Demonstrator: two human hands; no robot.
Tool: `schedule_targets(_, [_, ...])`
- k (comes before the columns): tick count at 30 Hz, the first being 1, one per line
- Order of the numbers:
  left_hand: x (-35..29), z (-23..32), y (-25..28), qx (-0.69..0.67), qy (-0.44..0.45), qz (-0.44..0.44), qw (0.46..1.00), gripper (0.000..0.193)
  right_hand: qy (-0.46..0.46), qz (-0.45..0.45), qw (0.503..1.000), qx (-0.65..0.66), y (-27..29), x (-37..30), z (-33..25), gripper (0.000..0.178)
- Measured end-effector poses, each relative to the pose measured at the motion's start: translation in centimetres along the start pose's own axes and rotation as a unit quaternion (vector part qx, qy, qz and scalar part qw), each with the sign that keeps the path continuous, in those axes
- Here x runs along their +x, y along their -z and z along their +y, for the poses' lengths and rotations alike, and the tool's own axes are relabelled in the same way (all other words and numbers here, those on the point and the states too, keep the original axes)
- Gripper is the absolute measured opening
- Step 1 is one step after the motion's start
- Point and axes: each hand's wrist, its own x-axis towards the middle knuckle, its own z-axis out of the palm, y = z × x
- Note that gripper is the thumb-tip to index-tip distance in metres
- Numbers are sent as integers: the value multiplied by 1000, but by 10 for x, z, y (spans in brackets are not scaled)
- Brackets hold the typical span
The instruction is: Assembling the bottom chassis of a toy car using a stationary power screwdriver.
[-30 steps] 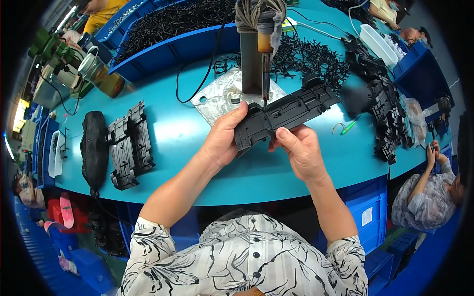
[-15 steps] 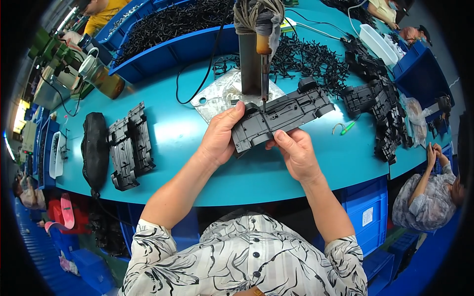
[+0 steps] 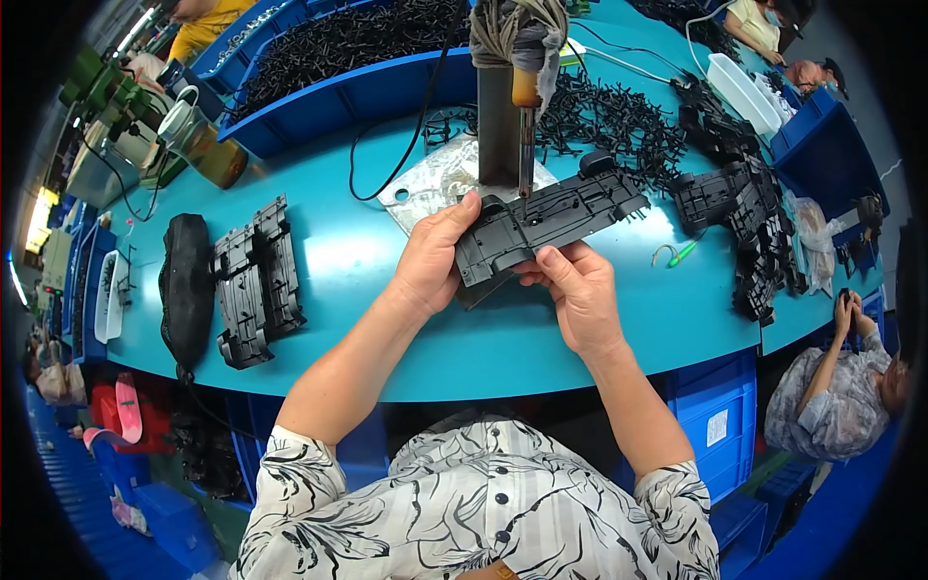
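Note:
Between both hands I hold a black plastic toy-car chassis (image 3: 556,220), tilted with its right end farther away. My left hand (image 3: 435,251) grips its left end, thumb on top. With thumb and fingers, my right hand (image 3: 580,285) pinches its near edge around the middle. A soldering iron-like tool (image 3: 525,145) with an amber collar points straight down, its tip at the chassis near the left wheel arch; whether it touches, I cannot tell. Behind it rises a metal post (image 3: 498,126) on a pale metal base plate (image 3: 425,188), partly covered by the chassis.
More black chassis (image 3: 256,280) lie at left beside a black cloth-like roll (image 3: 187,290). Another heap of chassis (image 3: 739,208) is at right, near a green-handled tool (image 3: 683,254). Behind stand a blue bin (image 3: 338,101) of small black parts and loose black parts (image 3: 619,121). Co-workers sit around.
The chassis has tilted slightly in my hands, its near side facing up more. The whole scene has shifted a little in view; both hands keep their hold.

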Motion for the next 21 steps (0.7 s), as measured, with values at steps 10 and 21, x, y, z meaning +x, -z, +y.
schedule_targets(10, [0, 5, -2, -11, 21, -4, 1000, 42, 17, 6, 1000, -3, -7, 2, 0, 21])
schedule_targets(21, [1, 5, 0, -11, 20, -10, 1000, 44, 20, 3, 1000, 4, -9, 2, -2, 21])
